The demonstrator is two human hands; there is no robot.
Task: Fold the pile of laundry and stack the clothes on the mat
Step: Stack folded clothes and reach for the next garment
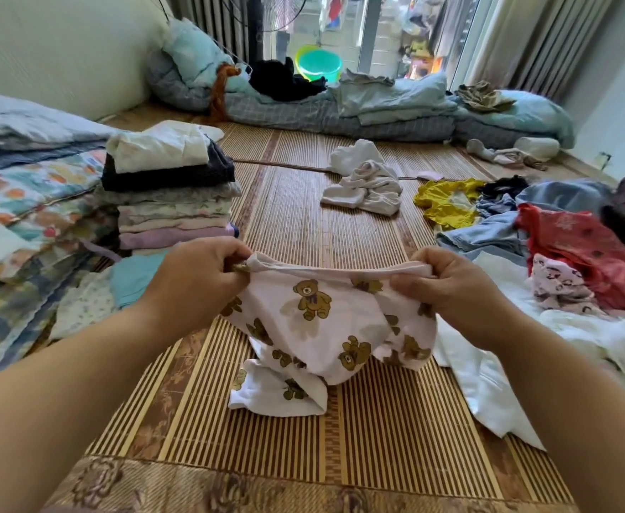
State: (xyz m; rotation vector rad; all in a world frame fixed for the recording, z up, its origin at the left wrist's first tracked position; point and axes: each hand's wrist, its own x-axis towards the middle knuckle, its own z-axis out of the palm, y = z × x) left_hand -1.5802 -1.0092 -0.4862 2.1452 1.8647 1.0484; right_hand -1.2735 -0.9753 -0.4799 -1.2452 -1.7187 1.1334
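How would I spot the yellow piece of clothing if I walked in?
Start at the bamboo mat and look to the unfolded pile on its right side. At the pile's far left edge lies the crumpled yellow garment, the only bright yellow piece there, beside denim and red clothes.

Daylight is coming through a tall glass door (340, 27) at the far end, with grey curtains (525, 35) hanging beside it. A pale wall (55, 46) is running along the left. Blue-grey bedding (396, 112) is lying below the door, beside a green basin (319, 64).
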